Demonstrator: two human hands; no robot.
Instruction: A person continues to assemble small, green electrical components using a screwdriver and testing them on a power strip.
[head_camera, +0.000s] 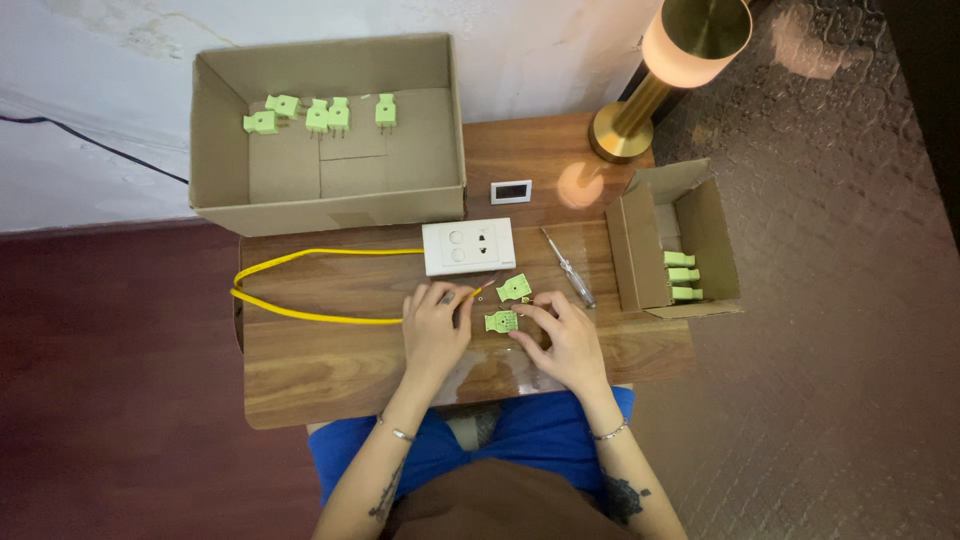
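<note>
The green plug half (501, 321) lies on the surface between both hands, pinched by the right hand (566, 335), while the left hand (436, 322), just beside it, grips the yellow cable (300, 285) end.

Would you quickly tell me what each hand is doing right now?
Left hand: closed on the end of the yellow cable.
Right hand: fingertips on a green plug half; whether it grips it cannot be told.

Large open brown carton (330, 200) rear-left, small open carton (640, 250) right
</note>
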